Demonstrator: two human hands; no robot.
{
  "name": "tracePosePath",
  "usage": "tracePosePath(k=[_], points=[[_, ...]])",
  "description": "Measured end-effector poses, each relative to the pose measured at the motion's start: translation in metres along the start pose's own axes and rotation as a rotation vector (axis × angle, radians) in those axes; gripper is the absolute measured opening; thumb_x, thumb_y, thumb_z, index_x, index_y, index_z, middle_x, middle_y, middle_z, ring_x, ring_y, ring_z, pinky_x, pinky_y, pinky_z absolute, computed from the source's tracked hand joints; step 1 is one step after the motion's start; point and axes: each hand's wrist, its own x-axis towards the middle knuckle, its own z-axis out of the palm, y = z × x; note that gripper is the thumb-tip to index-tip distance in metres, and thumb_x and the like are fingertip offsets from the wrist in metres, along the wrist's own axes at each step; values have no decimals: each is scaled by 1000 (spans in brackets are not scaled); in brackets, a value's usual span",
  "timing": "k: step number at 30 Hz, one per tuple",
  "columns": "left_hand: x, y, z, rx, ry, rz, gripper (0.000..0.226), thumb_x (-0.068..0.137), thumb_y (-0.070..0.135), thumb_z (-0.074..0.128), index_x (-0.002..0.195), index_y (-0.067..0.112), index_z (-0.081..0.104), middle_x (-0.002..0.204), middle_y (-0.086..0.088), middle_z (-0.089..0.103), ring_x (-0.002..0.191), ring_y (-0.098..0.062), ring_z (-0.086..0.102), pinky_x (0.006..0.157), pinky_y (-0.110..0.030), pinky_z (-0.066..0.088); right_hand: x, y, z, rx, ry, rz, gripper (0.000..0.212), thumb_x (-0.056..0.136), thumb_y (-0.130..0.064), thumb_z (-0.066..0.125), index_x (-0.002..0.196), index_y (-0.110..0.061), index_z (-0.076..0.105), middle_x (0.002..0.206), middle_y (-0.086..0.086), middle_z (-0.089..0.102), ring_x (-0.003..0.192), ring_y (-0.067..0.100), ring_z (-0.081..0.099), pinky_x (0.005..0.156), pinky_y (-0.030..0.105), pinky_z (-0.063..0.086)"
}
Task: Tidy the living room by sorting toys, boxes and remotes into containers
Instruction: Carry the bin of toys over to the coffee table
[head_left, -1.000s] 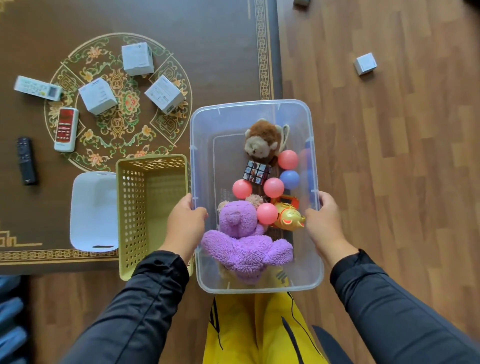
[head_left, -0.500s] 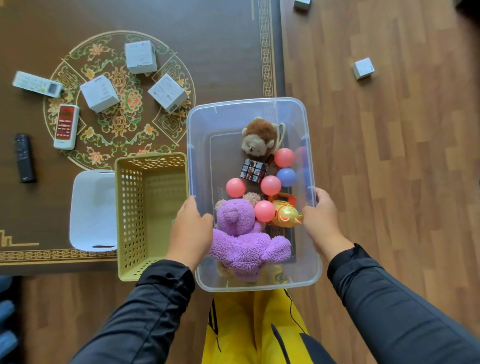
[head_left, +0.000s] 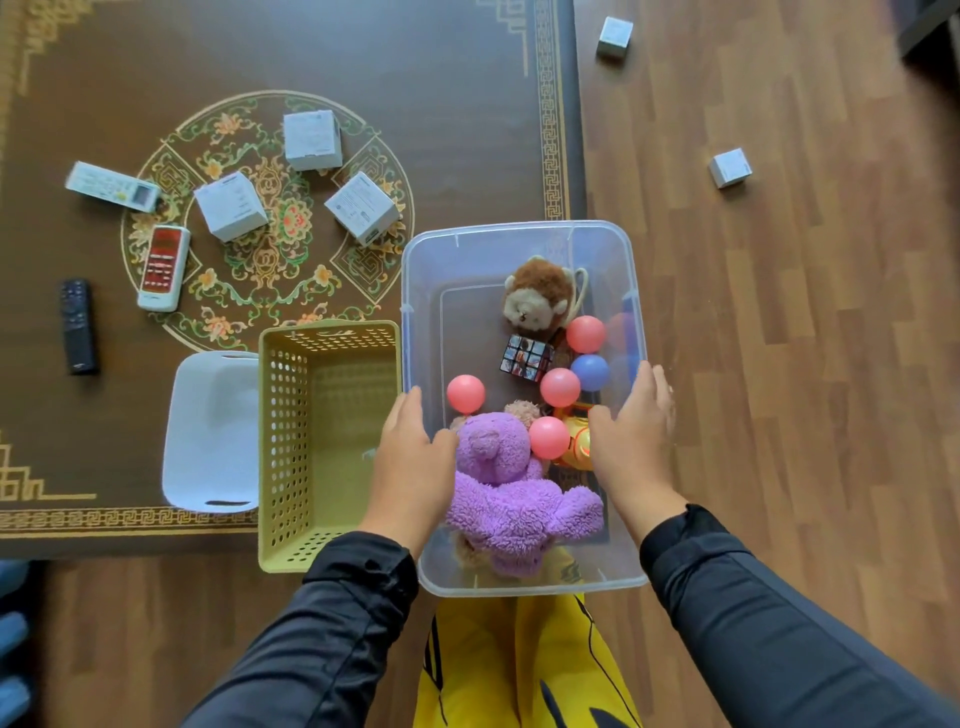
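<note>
Head view: clear bin (head_left: 519, 234) long axis runs away from viewer

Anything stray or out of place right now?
Two small white boxes lie loose on the wood floor, off the rug and apart from the three boxes grouped there. Nothing spilled or damaged.

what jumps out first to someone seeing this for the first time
The clear plastic bin in the middle, packed with toys: a big purple plush at the near end, pink balls and a brown plush behind it. The left hand and right hand rest at its two sides. To the left, on the patterned rug, white boxes and remotes lie unsorted beyond an empty yellow basket.
</note>
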Motion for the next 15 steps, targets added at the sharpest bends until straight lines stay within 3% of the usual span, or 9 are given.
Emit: tracePosePath(k=[3,6,8,11,13,15], points=[[-5,7,3,-51,-26,44,63,100,16,52,159,14,28,165,-2,27,151,-14,24,121,-30,23,-11,-12,8,-36,7,-117,69,91,-18,53,154,-8,27,163,9,20,151,26,7,122,35,3],[-13,8,5,-65,-62,47,56,99,15,54,154,15,38,156,-4,40,140,-13,37,97,-15,26,-23,-15,12,-68,-31,-182,65,91,-20,55,152,-9,33,159,8,30,150,28,15,123,39,10],[-18,7,3,-92,-80,20,59,98,16,57,154,16,38,155,-4,42,133,-11,41,96,-14,25,-32,-18,10,-26,-92,-168,59,91,-23,54,147,-11,39,151,8,42,143,29,28,118,42,22],[-25,0,-10,-127,-67,-31,53,96,14,59,148,15,48,147,-3,52,119,-9,48,94,-16,31,-47,-28,9,54,-188,-150,54,81,-28,46,135,-22,46,119,4,55,117,30,49,93,41,39],[-31,-7,-21,-147,-51,-80,49,95,13,58,144,15,51,144,-2,56,123,-13,52,101,-25,40,-56,-34,11,57,-261,-143,58,81,-29,44,139,-22,44,120,7,59,114,30,52,92,39,41],[-37,-13,-34,-165,-17,-132,49,95,14,58,143,17,52,143,-1,57,128,-15,52,108,-31,41,-65,-41,13,40,-346,-162,54,90,-25,50,142,-16,43,133,9,57,124,28,50,102,37,38]])
